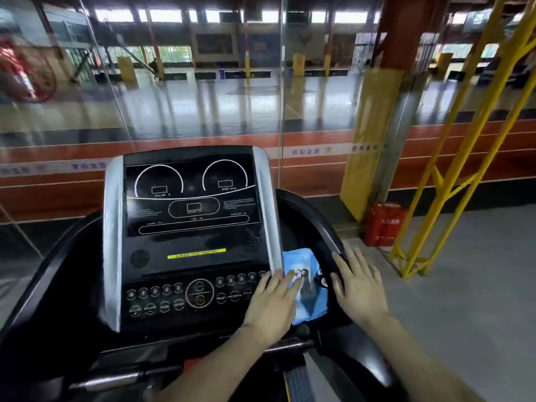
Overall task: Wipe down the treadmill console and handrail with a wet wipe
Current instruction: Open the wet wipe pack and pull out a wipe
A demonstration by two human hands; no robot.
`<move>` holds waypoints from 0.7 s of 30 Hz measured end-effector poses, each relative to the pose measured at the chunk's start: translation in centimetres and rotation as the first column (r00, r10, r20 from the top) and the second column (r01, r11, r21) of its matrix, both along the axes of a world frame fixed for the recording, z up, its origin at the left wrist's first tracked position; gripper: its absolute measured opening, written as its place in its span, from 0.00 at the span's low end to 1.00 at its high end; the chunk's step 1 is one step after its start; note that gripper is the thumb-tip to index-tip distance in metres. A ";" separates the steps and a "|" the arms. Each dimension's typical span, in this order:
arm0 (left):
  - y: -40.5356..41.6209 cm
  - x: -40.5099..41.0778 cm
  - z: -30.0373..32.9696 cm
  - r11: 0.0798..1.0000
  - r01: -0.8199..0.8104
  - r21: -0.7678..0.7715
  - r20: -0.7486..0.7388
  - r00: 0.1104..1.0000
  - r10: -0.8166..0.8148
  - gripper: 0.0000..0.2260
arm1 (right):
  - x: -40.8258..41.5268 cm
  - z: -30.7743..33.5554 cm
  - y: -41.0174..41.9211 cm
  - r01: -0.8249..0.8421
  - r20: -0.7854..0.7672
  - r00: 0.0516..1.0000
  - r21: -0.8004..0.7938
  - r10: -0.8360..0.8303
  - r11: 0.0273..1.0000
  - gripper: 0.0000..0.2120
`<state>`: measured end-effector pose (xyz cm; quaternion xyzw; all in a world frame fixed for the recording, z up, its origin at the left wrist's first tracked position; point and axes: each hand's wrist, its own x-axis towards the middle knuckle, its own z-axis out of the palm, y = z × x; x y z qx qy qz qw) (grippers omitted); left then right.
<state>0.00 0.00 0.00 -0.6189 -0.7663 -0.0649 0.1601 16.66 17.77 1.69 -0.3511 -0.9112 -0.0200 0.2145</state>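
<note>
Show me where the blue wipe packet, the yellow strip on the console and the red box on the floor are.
blue wipe packet [301, 258]: head view, its upper part.
yellow strip [196, 253]: head view, its middle.
red box [384, 223]: head view, its front face.

Two bare forearms and two hands are seen at the lower edge of the head view. No sleeve is worn on either forearm as far as the frame reaches, and both wrists are left uncovered. The left hand [271, 307] is shown from the back, its knuckles and four fingers outlined; the thumb is hidden. The right hand [358, 288] is also shown from the back. Short fingernails are made out on several fingertips. Finer detail is blurred.
</note>
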 end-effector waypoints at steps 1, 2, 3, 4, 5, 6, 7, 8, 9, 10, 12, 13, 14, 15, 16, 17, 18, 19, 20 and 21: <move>0.9 0.0 -0.4 1.000 -0.008 -0.015 -0.029 1.000 0.008 0.25 | -0.1 0.0 0.8 -0.009 0.017 1.000 -0.041 0.010 0.999 0.28; 1.6 0.1 -0.5 0.995 -0.001 -0.098 -0.015 1.000 0.000 0.28 | -0.1 -0.3 1.5 -0.002 0.035 0.999 -0.066 0.005 0.998 0.28; 2.2 0.1 -1.1 0.989 -0.016 -0.144 -0.061 0.998 0.007 0.29 | -0.3 -0.7 2.4 -0.011 0.057 0.998 -0.077 0.016 0.997 0.28; 2.5 0.1 -1.3 0.981 -0.040 -0.191 -0.110 0.994 0.019 0.30 | -0.5 -1.2 3.1 -0.008 0.071 0.997 -0.068 0.013 0.998 0.28; 3.2 -0.1 -1.7 0.978 -0.058 -0.201 -0.216 0.976 0.014 0.31 | -0.7 -1.7 3.8 -0.007 0.093 0.996 -0.079 0.014 0.997 0.27; 3.9 -0.1 -2.0 0.974 -0.064 -0.219 -0.262 0.965 0.004 0.32 | -0.8 -2.4 4.5 -0.014 0.103 0.994 -0.083 0.023 0.996 0.25; 4.5 -0.1 -1.8 0.970 -0.074 -0.230 -0.313 0.950 -0.002 0.33 | -0.9 -3.0 5.0 -0.015 0.099 0.995 -0.085 0.023 0.996 0.25; 5.1 -0.2 -1.4 0.954 -0.107 -0.282 -0.324 0.946 0.011 0.32 | -0.9 -3.5 5.5 -0.014 0.073 0.997 -0.078 0.020 0.997 0.26; 5.7 -0.1 -1.3 0.937 -0.122 -0.327 -0.364 0.931 -0.006 0.31 | -0.8 -3.8 5.8 -0.012 0.052 0.999 -0.072 0.016 0.997 0.27; 6.2 -0.1 -1.4 0.924 -0.130 -0.360 -0.388 0.921 -0.021 0.30 | -0.8 -4.1 6.0 -0.014 0.031 0.999 -0.063 0.016 0.998 0.28; 6.8 0.0 -1.5 0.899 -0.165 -0.406 -0.435 0.900 -0.031 0.29 | -0.6 -4.5 6.1 -0.034 -0.018 0.999 -0.045 0.033 0.998 0.28; 7.1 0.1 -1.4 0.883 -0.189 -0.430 -0.445 0.895 -0.025 0.30 | -0.6 -4.5 6.2 -0.044 -0.043 0.998 -0.036 0.042 0.998 0.28; 7.4 0.0 -1.6 0.881 -0.194 -0.432 -0.438 0.899 -0.017 0.31 | -0.5 -4.5 6.3 -0.051 -0.065 0.997 -0.026 0.049 0.998 0.27; 7.6 0.1 -1.8 0.882 -0.210 -0.422 -0.442 0.897 0.002 0.31 | -0.5 -4.6 6.3 -0.058 -0.092 0.994 -0.031 0.055 0.998 0.27; 7.9 0.1 -1.9 0.867 -0.232 -0.441 -0.400 0.916 0.041 0.32 | -0.4 -4.5 6.2 -0.062 -0.119 0.991 -0.036 0.057 0.997 0.27; 8.0 0.1 -2.0 0.873 -0.231 -0.429 -0.412 0.910 0.038 0.33 | -0.5 -4.4 6.1 -0.069 -0.131 0.989 -0.046 0.063 0.997 0.27; 8.2 0.2 -2.0 0.874 -0.228 -0.429 -0.394 0.918 0.046 0.34 | -0.4 -4.4 6.0 -0.073 -0.136 0.989 -0.047 0.066 0.996 0.26; 8.3 0.3 -1.9 0.885 -0.223 -0.408 -0.405 0.913 0.044 0.35 | -0.4 -4.4 5.9 -0.078 -0.140 0.988 -0.048 0.071 0.996 0.26; 8.4 0.3 -1.7 0.892 -0.216 -0.398 -0.396 0.917 0.045 0.35 | -0.4 -4.4 5.8 -0.082 -0.148 0.986 -0.043 0.075 0.996 0.26; 8.7 0.4 -1.7 0.893 -0.219 -0.394 -0.402 0.914 0.047 0.35 | -0.4 -4.5 5.8 -0.083 -0.151 0.986 -0.038 0.076 0.996 0.27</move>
